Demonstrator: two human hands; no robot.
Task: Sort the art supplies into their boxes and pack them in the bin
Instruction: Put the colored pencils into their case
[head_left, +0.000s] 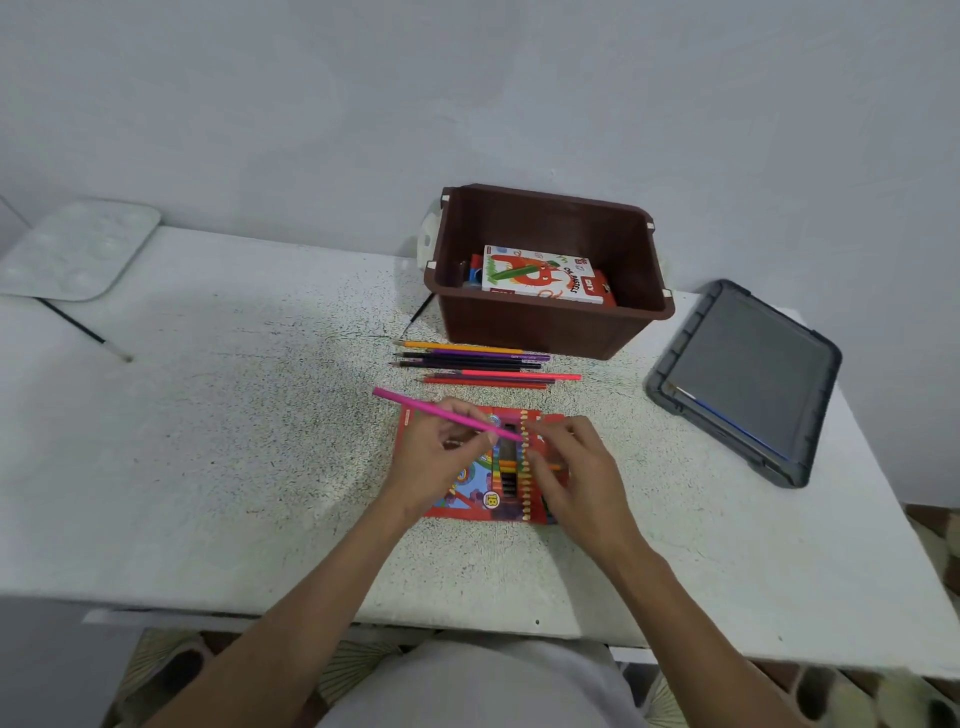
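Note:
A red coloured-pencil box (467, 504) lies flat on the white table (208, 441), with a row of pencils showing through its window. My left hand (441, 457) pinches a pink pencil (415, 404) that slants up to the left, its tip over the box. My right hand (571, 467) rests on the box's right end, fingers curled at the pencil row. Several loose pencils (483, 364) lie side by side between the box and a brown bin (550, 322). Inside the bin lies an oil pastels box (535, 273) on top of other items.
A grey bin lid (748, 379) lies on the table at the right, with a thin blue-handled brush on it. A white paint palette (78, 249) sits at the far left, a paintbrush (85, 330) beside it. Another thin brush (421, 306) leans by the bin's left side.

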